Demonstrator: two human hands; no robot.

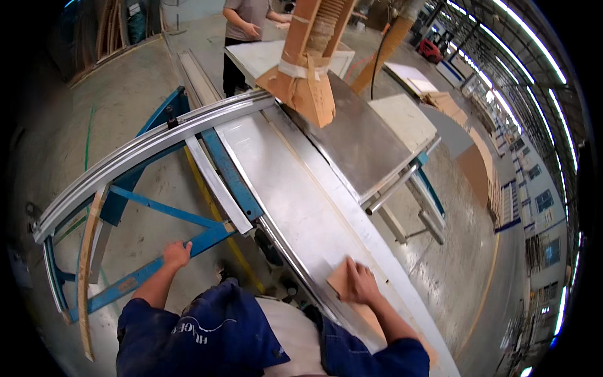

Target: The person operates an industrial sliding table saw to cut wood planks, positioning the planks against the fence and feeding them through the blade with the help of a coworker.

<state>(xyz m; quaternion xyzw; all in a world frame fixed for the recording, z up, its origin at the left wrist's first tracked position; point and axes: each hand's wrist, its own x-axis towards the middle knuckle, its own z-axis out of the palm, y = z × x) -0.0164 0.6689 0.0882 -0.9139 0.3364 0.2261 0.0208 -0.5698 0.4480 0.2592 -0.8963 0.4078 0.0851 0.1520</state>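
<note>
My left hand [177, 254] is closed on a blue steel bar [146, 271] of the side frame at lower left. My right hand [359, 281] is closed on a light-brown wooden board [362, 317] lying along the lower end of a silver sliding table [286, 195]. Across the table's far end runs a silver fence rail [144, 146] with a black fitting [171, 118]. A wood-panelled dust hood [298, 94] hangs over the steel machine top [361, 160]; whatever lies beneath the hood is hidden.
Another person [242, 31] stands at the back beside a white table [264, 53]. A wooden strip [86, 283] leans on the left frame. Stacked panels [477, 163] stand at right, a red forklift [429, 49] farther back. Tubular rails [389, 188] jut from the machine's right.
</note>
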